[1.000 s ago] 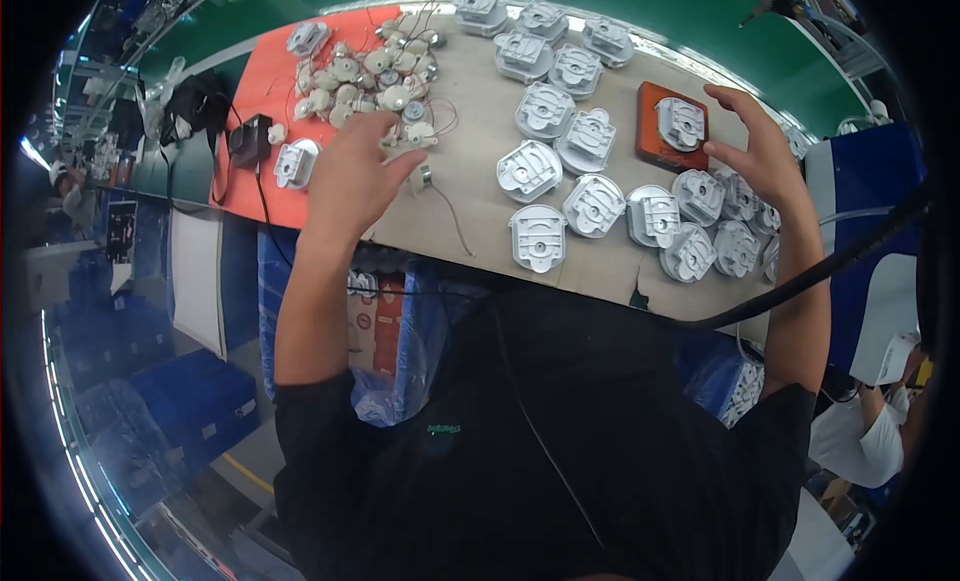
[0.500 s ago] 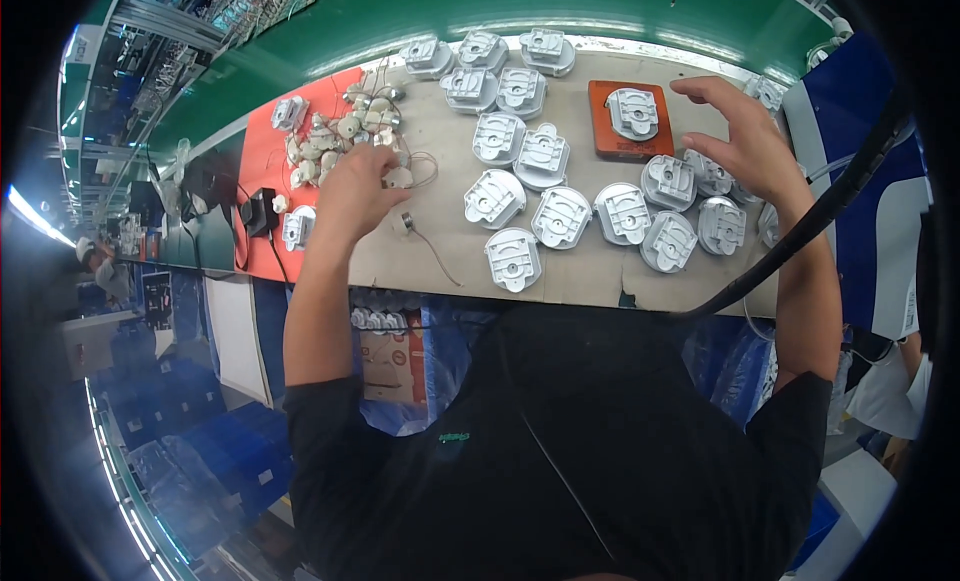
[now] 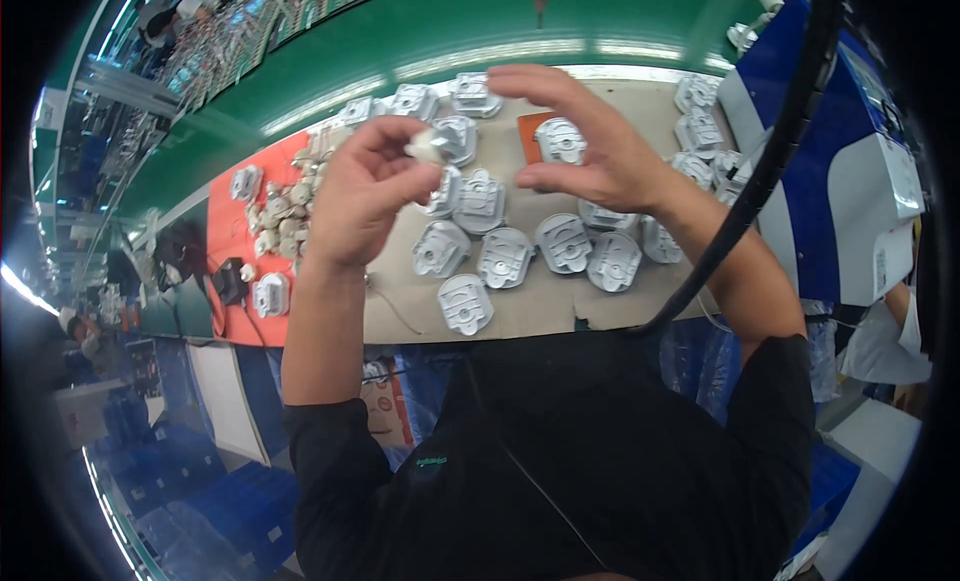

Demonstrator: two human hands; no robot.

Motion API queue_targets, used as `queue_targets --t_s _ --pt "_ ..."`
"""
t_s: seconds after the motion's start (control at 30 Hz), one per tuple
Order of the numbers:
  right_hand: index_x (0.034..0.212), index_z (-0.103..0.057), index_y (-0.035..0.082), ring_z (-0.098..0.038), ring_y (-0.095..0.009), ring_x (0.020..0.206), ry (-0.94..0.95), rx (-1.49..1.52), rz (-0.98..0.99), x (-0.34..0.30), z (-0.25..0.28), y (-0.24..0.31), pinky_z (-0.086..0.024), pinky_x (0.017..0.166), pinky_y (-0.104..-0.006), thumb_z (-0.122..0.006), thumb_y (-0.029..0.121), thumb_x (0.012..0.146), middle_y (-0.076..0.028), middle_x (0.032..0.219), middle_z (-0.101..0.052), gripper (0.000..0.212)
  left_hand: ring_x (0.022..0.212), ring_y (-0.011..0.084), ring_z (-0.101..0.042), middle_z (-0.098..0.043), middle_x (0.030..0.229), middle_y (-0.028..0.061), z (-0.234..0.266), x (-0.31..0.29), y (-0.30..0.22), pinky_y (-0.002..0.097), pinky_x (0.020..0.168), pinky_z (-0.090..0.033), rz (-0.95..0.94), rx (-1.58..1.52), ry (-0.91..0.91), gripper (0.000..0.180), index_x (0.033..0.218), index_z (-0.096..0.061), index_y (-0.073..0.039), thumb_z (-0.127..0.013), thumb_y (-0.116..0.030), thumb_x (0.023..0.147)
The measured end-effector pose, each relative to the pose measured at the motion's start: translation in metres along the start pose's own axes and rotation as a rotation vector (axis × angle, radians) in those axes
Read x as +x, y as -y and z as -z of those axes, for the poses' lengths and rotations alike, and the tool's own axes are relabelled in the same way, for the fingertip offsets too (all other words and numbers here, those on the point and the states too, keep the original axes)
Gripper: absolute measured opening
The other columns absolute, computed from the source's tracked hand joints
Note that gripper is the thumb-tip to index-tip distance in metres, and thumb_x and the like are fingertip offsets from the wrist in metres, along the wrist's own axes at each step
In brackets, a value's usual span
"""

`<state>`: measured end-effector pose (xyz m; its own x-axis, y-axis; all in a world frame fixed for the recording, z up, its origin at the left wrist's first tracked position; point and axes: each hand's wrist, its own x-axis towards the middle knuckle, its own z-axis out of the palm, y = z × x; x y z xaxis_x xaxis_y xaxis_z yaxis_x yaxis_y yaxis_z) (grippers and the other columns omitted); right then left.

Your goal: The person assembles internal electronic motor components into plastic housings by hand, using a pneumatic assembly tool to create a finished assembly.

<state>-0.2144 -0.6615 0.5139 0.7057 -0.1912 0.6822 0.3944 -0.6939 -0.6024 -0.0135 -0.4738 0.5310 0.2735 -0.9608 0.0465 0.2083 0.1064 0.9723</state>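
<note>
My left hand (image 3: 355, 201), raised above the table, pinches a small white-and-silver part (image 3: 430, 146) between thumb and fingertips; its exact kind is not clear. Across from it my right hand (image 3: 610, 161) is open, thumb and fingers spread apart with nothing between them. Behind that hand, a white plastic housing (image 3: 558, 141) sits on an orange-brown square block (image 3: 530, 131), both partly covered. More white round housings with moulded ridges, such as one (image 3: 504, 258) below the hands, lie spread over the table.
A red mat (image 3: 228, 251) on the left carries a heap of small cream parts with wires (image 3: 285, 216) and a black device (image 3: 230, 281). A thick black cable (image 3: 745, 201) arcs across the right side, before a blue-and-white machine (image 3: 840, 171). Green panel (image 3: 450, 41) behind.
My left hand has lifted away from the heap of small parts and moved right, now holding one. My right hand has moved left towards it, still open. The view has shifted.
</note>
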Motion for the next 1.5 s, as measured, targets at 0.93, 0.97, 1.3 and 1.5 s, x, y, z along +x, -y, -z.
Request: queue_targets --t_s 0.93,0.97,1.3,1.5 --pt "0.116 -0.066 0.004 -0.063 -0.033 0.099 0.614 -0.655 -0.225 0.002 0.045 -0.033 -0.052 0.085 -0.0425 -0.070 0.011 0.088 -0.012 0.101 -0.066 0.029 0.098 0.0372 -0.068 -0.068 0.102 0.0196 -0.055 0.100 0.073 0.0461 0.085 -0.054 -0.046 1.190 0.194 0.037 0.108 -0.072 -0.001 -0.081 -0.020 0.077" --pt "0.116 -0.067 0.004 -0.064 -0.033 0.098 0.635 -0.648 -0.239 0.003 0.045 -0.034 -0.052 0.085 -0.0423 -0.070 0.009 0.087 -0.012 0.102 -0.066 0.030 0.098 0.0372 -0.068 -0.068 0.101 0.0197 -0.055 0.100 0.071 0.0462 0.085 -0.054 -0.036 1.180 0.203 0.037 0.108 -0.072 -0.001 -0.081 -0.020 0.077" --pt "0.118 -0.069 0.004 -0.069 -0.022 0.094 0.352 -0.561 -0.293 0.001 0.049 -0.010 -0.055 0.080 -0.0341 -0.074 0.004 0.086 -0.008 0.108 -0.070 0.033 0.095 0.0387 -0.069 -0.070 0.099 0.0209 -0.052 0.096 0.077 0.0474 0.084 -0.055 -0.103 1.161 0.181 0.036 0.106 -0.072 -0.001 -0.080 -0.020 0.077" --pt "0.123 -0.059 -0.008 -0.069 -0.016 0.094 -0.355 -0.697 0.310 0.052 0.070 0.035 -0.057 0.084 -0.0265 -0.076 -0.004 0.088 -0.015 0.112 -0.069 0.039 0.094 0.0369 -0.069 -0.070 0.099 0.0201 -0.052 0.097 0.078 0.0452 0.084 -0.055 -0.103 1.200 0.198 0.044 0.115 -0.072 -0.002 -0.081 -0.019 0.076"
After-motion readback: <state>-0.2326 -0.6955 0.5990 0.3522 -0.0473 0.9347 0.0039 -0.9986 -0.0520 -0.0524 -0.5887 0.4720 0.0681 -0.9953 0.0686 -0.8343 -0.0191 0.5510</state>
